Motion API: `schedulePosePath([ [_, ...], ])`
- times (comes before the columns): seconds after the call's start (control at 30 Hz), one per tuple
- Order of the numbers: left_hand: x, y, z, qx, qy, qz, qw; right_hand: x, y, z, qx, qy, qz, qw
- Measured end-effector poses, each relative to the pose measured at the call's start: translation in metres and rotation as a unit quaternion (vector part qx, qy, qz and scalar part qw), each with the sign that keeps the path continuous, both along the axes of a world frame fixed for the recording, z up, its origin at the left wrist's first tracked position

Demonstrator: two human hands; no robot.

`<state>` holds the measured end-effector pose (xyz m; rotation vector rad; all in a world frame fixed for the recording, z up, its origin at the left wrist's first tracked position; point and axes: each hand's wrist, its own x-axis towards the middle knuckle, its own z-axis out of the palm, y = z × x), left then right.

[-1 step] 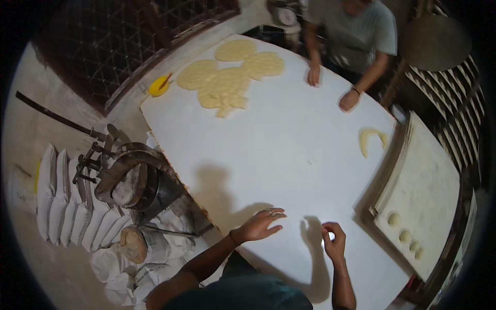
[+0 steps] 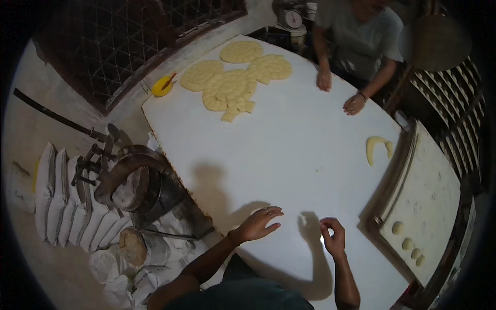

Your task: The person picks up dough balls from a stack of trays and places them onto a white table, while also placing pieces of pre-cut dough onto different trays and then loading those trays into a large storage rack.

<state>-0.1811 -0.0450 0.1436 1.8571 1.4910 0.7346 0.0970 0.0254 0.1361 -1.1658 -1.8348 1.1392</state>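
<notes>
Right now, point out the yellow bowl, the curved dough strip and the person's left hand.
yellow bowl (image 2: 162, 85), head view, on its rim.
curved dough strip (image 2: 373, 147), head view, mid-curve.
left hand (image 2: 260, 223), head view, back of the hand.

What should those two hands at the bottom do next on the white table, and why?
Probably reach forward for dough. The left hand lies flat on the white table, the right hand is curled with nothing visible in it, and the nearest dough piece lies farther off to the right.
</notes>
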Motion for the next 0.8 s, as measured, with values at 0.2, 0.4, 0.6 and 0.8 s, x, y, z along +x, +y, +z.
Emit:
schedulePosePath([
  [0.2, -0.155, 0.033, -0.007, 0.032, -0.049, 0.203, 0.977, -0.281, 0.207, -0.059, -0.048, 0.032, 0.117, 0.991],
  [0.4, -0.240, 0.047, -0.043, 0.037, -0.094, 0.278, 0.955, -0.475, 0.323, -0.095, 0.148, -0.223, 0.060, 0.961],
  [0.6, -0.295, 0.215, -0.082, 0.184, -0.028, 0.301, 0.935, -0.472, 0.274, -0.107, 0.022, -0.171, -0.044, 0.984],
  [0.8, -0.302, 0.276, -0.085, 0.090, 0.274, 0.184, 0.940, -0.328, 0.120, -0.103, -0.318, -0.023, -0.056, 0.946],
])
